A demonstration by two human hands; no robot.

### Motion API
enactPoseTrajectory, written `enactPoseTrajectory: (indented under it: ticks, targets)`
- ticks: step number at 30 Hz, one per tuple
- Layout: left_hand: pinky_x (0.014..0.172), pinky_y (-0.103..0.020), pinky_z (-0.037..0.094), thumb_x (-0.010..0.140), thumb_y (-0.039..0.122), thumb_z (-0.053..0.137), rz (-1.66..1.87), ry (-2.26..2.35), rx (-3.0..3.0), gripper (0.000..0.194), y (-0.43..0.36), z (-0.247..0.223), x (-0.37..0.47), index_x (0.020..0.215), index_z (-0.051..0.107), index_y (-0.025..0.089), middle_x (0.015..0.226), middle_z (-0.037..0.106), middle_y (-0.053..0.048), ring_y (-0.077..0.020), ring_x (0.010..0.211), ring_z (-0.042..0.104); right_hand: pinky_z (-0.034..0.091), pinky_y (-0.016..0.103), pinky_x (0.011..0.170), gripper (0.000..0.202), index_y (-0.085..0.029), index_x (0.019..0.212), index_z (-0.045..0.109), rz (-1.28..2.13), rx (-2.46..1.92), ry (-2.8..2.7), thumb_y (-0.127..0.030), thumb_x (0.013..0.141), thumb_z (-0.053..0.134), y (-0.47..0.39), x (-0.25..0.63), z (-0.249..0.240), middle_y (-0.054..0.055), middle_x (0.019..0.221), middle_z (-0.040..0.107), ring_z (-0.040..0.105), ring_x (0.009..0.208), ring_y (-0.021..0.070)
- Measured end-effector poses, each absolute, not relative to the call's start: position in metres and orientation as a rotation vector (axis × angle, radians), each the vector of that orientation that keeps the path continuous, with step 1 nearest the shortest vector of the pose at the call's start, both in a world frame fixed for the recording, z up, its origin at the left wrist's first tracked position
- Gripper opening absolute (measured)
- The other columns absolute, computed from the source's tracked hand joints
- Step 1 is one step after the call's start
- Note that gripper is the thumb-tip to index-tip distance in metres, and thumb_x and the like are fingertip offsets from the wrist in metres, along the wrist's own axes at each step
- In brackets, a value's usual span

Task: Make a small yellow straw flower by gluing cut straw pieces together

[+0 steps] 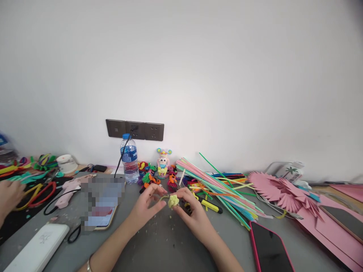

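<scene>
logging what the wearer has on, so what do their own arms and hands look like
Both hands are bare, without gloves. No sleeve shows on either forearm. A thin, pale metallic-looking bracelet circles the left wrist; no bracelet shows on the right.

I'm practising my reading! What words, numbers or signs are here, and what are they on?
"冰", I think, on the water bottle; its other print is too small.
White pack: palm-tree picture, lettering too small.
White power bank: grey mark, too blurred.
Lit phone: nothing readable.
</scene>
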State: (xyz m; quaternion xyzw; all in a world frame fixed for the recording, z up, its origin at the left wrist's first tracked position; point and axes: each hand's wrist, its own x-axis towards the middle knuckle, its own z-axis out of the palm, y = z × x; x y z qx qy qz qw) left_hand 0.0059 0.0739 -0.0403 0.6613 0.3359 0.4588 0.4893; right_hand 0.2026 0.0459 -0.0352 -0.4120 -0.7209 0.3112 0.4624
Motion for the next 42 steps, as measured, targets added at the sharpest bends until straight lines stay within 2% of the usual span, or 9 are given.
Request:
enactPoseTrajectory:
  ticks: [4,7,11,16,21,26,31,34,42]
  targets:
    - [0.096,-0.037,0.041,0.073,0.032,0.075,0.945,0.812,1.843,0.054,0.067,-0.044,0.009,0.12,0.051,0.024,0.119,0.058,-0.009,-0.026,0.114,0.053,0.043,0.026,0.07,0.018,-0.022,0.103,0.057,0.867,-1.051,-1.756,-0.017,0.086,0.054,0.041,0.201,-0.035,0.001,0.088,0.056,0.052,0.077,0.0168]
    - [0.095,-0.037,0.042,0.073,0.03,0.074,0.901,0.884,1.934,0.052,0.064,-0.042,0.009,0.12,0.051,0.024,0.119,0.059,-0.008,-0.0255,0.111,0.054,0.043,0.025,0.073,0.021,-0.021,0.102,0.054,0.915,-1.005,-1.754,-0.012,0.083,0.053,0.039,0.199,-0.035,0.001,0.092,0.057,0.054,0.082,0.0167]
    - [0.084,-0.032,0.045,0.081,0.032,0.065,0.955,0.915,1.99,0.027,0.067,-0.039,0.009,0.105,0.058,0.021,0.101,0.064,-0.006,-0.0221,0.094,0.059,0.044,0.026,0.077,0.016,-0.021,0.098,0.055,0.913,-0.968,-1.775,-0.013,0.085,0.054,0.04,0.196,-0.036,0.002,0.094,0.058,0.056,0.087,0.0176]
    - [0.08,-0.03,0.046,0.088,0.033,0.057,1.103,0.845,1.989,0.017,0.068,-0.039,0.008,0.094,0.063,0.019,0.094,0.065,-0.006,-0.0204,0.088,0.06,0.044,0.026,0.072,0.012,-0.021,0.101,0.057,0.89,-1.007,-1.82,-0.023,0.09,0.052,0.04,0.196,-0.034,0.003,0.092,0.061,0.056,0.08,0.0174]
    - [0.092,-0.035,0.042,0.096,0.038,0.039,1.143,0.86,1.825,0.044,0.066,-0.035,0.008,0.07,0.07,0.018,0.103,0.067,-0.01,-0.0232,0.097,0.06,0.042,0.026,0.069,0.012,-0.02,0.1,0.058,0.836,-1.043,-1.841,-0.026,0.091,0.053,0.041,0.198,-0.037,0.002,0.088,0.062,0.054,0.075,0.0163]
    - [0.097,-0.04,0.039,0.096,0.044,0.034,1.191,0.911,1.678,0.063,0.07,-0.035,0.006,0.04,0.047,0.019,0.088,0.07,-0.011,-0.025,0.095,0.06,0.042,0.025,0.064,0.017,-0.02,0.096,0.058,0.859,-1.072,-1.725,-0.033,0.087,0.06,0.046,0.2,-0.042,0.002,0.082,0.062,0.054,0.071,0.016]
    - [0.083,-0.034,0.047,0.08,0.038,0.067,1.175,0.835,1.564,0.022,0.069,-0.04,0.01,0.086,0.06,0.018,0.11,0.062,-0.01,-0.0248,0.101,0.058,0.043,0.025,0.064,0.019,-0.019,0.09,0.058,0.959,-1.008,-1.667,-0.037,0.085,0.062,0.047,0.199,-0.041,0.002,0.081,0.062,0.055,0.071,0.016]
    - [0.079,-0.031,0.049,0.071,0.03,0.077,1.006,0.713,1.535,0.045,0.064,-0.042,0.016,0.109,0.054,0.021,0.117,0.057,-0.01,-0.0224,0.098,0.06,0.044,0.026,0.068,0.016,-0.019,0.088,0.057,0.972,-0.993,-1.673,-0.035,0.087,0.06,0.044,0.197,-0.038,0.002,0.083,0.061,0.057,0.075,0.0172]
    - [0.071,-0.026,0.05,0.076,0.028,0.072,1.035,0.688,1.466,0.025,0.06,-0.042,0.021,0.093,0.057,0.019,0.092,0.056,-0.003,-0.019,0.086,0.06,0.045,0.027,0.075,0.014,-0.02,0.093,0.055,0.936,-0.976,-1.748,-0.035,0.091,0.054,0.04,0.198,-0.035,0.003,0.089,0.058,0.056,0.083,0.0181]
